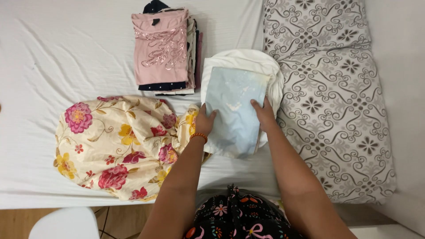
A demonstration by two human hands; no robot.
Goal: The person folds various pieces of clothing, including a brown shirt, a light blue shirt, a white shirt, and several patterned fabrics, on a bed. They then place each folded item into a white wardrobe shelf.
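Observation:
A folded white shirt (272, 73) with a pale blue printed panel (234, 104) lies on the white bed sheet (62, 48). My left hand (204, 120) grips the panel's left edge, thumb on top. At the panel's right edge my right hand (264, 114) holds the same fold. An orange bead bracelet (199, 136) circles my left wrist. Left of my hands lies a cream floral garment (117, 146) with pink and yellow flowers, spread and rumpled.
A stack of folded clothes (166, 48) topped by a pink shirt stands behind the floral garment. Grey patterned pillows (336, 97) fill the bed's right side. A white chair (66, 223) and wooden floor show at the lower left.

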